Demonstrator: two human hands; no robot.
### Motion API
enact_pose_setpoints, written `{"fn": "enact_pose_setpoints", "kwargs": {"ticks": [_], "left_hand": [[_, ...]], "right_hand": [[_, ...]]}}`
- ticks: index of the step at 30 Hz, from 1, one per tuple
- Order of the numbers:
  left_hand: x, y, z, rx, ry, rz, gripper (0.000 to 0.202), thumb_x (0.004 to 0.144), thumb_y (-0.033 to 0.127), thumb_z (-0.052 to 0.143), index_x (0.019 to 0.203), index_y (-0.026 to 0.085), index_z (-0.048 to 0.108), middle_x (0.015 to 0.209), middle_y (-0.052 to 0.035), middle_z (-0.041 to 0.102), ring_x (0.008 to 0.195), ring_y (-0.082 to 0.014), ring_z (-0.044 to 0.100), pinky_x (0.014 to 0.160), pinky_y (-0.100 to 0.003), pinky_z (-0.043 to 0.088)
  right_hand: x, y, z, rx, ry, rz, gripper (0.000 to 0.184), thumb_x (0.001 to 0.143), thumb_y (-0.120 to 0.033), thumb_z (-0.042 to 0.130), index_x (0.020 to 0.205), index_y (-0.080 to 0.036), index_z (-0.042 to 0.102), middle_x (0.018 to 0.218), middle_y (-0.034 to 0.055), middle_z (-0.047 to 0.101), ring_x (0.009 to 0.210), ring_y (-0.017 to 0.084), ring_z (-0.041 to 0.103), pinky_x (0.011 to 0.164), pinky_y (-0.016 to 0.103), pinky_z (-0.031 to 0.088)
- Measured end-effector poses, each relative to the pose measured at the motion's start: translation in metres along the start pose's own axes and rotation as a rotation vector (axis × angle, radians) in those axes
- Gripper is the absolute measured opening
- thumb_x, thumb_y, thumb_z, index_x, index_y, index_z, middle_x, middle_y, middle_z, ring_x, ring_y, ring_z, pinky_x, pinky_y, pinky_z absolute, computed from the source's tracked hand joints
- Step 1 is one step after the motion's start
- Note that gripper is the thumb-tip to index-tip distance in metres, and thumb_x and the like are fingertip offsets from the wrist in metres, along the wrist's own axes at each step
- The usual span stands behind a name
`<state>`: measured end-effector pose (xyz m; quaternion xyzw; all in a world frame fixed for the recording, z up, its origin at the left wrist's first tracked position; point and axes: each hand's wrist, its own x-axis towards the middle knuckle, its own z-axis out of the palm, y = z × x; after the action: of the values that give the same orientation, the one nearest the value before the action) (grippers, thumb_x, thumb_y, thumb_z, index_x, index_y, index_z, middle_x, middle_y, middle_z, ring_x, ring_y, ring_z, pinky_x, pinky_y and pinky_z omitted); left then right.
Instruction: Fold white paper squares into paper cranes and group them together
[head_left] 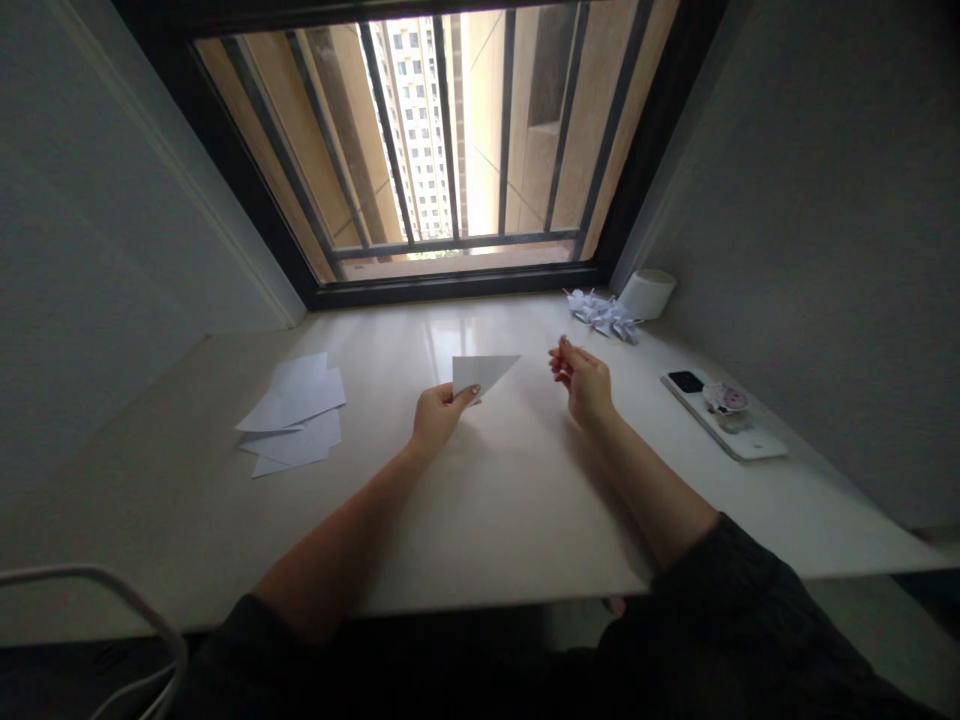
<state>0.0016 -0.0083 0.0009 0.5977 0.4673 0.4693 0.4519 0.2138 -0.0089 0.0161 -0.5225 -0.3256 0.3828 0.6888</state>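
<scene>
My left hand (436, 414) pinches a white sheet of paper folded into a triangle (480, 372), holding it just above the pale table (480, 520). My right hand (581, 378) hovers to the right of the triangle's tip, fingers loosely curled and apart, holding nothing. The two hands are a short gap apart near the middle of the table.
A loose pile of white paper sheets (296, 415) lies at the left. Several folded paper figures (604, 313) sit at the back right beside a white round container (646, 293). A white phone (724, 413) with a small object on it lies at the right. A barred window (457, 150) stands behind.
</scene>
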Motion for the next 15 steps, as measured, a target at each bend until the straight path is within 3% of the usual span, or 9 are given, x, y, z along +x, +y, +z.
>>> {"fn": "enact_pose_setpoints", "kwargs": {"ticks": [2, 6, 8, 10, 13, 15], "left_hand": [[0.003, 0.001, -0.004, 0.027, 0.007, 0.020, 0.036, 0.069, 0.047, 0.067, 0.083, 0.015, 0.073, 0.082, -0.0076, 0.072, 0.075, -0.0212, 0.065, 0.067, -0.029, 0.046], [0.001, 0.004, -0.006, 0.183, 0.022, 0.057, 0.035, 0.072, 0.049, 0.063, 0.082, 0.017, 0.073, 0.078, -0.0053, 0.071, 0.070, -0.0196, 0.062, 0.061, -0.027, 0.042], [-0.003, 0.007, -0.005, 0.332, 0.017, 0.090, 0.034, 0.075, 0.049, 0.059, 0.080, 0.018, 0.072, 0.072, -0.0039, 0.069, 0.065, -0.0183, 0.059, 0.057, -0.026, 0.038], [-0.006, 0.009, -0.005, 0.503, 0.013, 0.131, 0.033, 0.078, 0.049, 0.057, 0.079, 0.019, 0.070, 0.067, -0.0029, 0.066, 0.062, -0.0173, 0.056, 0.056, -0.026, 0.034], [-0.009, 0.012, -0.004, 0.718, 0.027, 0.199, 0.033, 0.082, 0.048, 0.051, 0.079, 0.020, 0.067, 0.065, -0.0030, 0.062, 0.061, -0.0167, 0.053, 0.057, -0.027, 0.032], [-0.010, 0.014, -0.003, 0.776, 0.053, 0.258, 0.032, 0.085, 0.046, 0.049, 0.077, 0.019, 0.064, 0.068, -0.0037, 0.060, 0.066, -0.0172, 0.054, 0.060, -0.027, 0.035]], "right_hand": [[0.000, -0.002, -0.001, -0.025, 0.027, -0.123, 0.042, 0.069, -0.057, 0.063, 0.063, -0.016, 0.065, 0.057, 0.0014, 0.059, 0.051, 0.009, 0.049, 0.047, 0.023, 0.034], [-0.018, -0.006, 0.007, -0.233, -0.117, -0.343, 0.042, 0.082, -0.054, 0.050, 0.069, -0.018, 0.066, 0.065, 0.0034, 0.062, 0.058, 0.013, 0.055, 0.055, 0.027, 0.042], [-0.027, -0.008, 0.012, -0.394, -0.136, -0.557, 0.036, 0.086, -0.049, 0.047, 0.082, -0.021, 0.068, 0.086, 0.0067, 0.065, 0.081, 0.018, 0.059, 0.069, 0.032, 0.046], [-0.032, -0.009, 0.014, -0.551, -0.191, -0.717, 0.034, 0.083, -0.048, 0.054, 0.102, -0.023, 0.066, 0.105, 0.0093, 0.063, 0.101, 0.023, 0.055, 0.081, 0.036, 0.045], [-0.031, -0.004, 0.013, -0.723, -0.353, -0.719, 0.047, 0.072, -0.050, 0.067, 0.110, -0.022, 0.064, 0.102, 0.0091, 0.065, 0.097, 0.024, 0.056, 0.084, 0.037, 0.043], [-0.028, 0.001, 0.012, -0.796, -0.456, -0.565, 0.037, 0.071, -0.052, 0.066, 0.093, -0.022, 0.070, 0.084, 0.0058, 0.069, 0.076, 0.020, 0.059, 0.069, 0.032, 0.044]]}}
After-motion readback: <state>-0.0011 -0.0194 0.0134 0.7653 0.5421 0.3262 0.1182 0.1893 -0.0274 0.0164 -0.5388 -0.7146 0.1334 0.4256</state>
